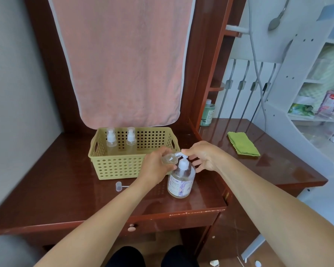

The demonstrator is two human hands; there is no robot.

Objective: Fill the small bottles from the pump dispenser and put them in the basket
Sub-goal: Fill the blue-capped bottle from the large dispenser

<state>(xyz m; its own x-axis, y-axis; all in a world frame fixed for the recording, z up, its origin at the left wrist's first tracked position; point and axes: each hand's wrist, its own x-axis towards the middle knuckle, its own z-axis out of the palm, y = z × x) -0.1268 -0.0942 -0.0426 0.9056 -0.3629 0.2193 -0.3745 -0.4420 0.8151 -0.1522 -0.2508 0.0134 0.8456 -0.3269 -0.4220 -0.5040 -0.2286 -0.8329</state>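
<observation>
Filling is going on at the pump dispenser [179, 177], which is standing closest to me on the wooden desk [66, 199]. Just left of it, a loose spray cap [120, 185] with its dip tube is lying flat. The left hand [157, 166] is wrapping its fingers around a small clear bottle [169, 158], tilting it so the open neck is meeting the dispenser's spout. Pale liquid is showing inside, though I can't tell how much. From the dispenser's right, the right hand [203, 157] is pressing a fingertip on the pump head, its other fingers spreading loose and gripping nothing. Behind and left of the dispenser, the yellow basket [120, 169] is already holding two capped spray bottles [110, 140], upright along its back wall. I'm judging this third bottle as the one left: filling, capping, then basketing. Farthest behind, a pink towel [120, 64] is hanging.
</observation>
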